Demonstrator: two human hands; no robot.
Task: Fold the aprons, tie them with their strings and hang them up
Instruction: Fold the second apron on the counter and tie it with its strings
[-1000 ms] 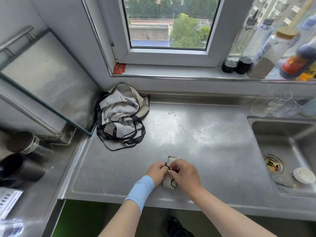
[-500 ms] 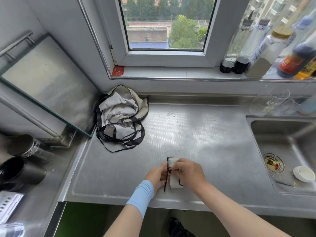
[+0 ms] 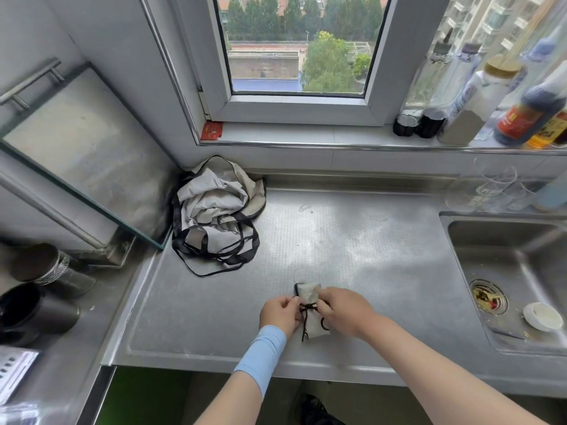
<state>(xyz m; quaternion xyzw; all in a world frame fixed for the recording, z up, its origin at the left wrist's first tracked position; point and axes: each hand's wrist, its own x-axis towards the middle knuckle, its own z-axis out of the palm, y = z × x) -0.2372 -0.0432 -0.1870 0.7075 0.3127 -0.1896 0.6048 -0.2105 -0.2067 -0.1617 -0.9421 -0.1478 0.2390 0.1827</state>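
A small folded cream apron bundle (image 3: 309, 294) lies near the front edge of the steel counter (image 3: 352, 240), with black strings (image 3: 305, 320) crossed over its middle. My left hand (image 3: 279, 312) pinches a string end at the bundle's left side. My right hand (image 3: 343, 311) pinches the string at the right and covers part of the bundle. A loose string end trails toward the counter's front. A heap of unfolded grey and cream aprons (image 3: 214, 213) with tangled black straps lies at the back left corner.
A sink (image 3: 509, 277) with a drain strainer and a small white dish (image 3: 541, 315) is at the right. Bottles (image 3: 527, 118) line the window sill; glasses (image 3: 491, 188) stand behind the sink. Dark canisters (image 3: 36, 308) and a slanted glass panel (image 3: 82, 161) are at the left.
My hands have drawn slightly apart, pulling the black strings across the bundle; a loose string end now hangs down toward the front. The unfolded heap has not moved.
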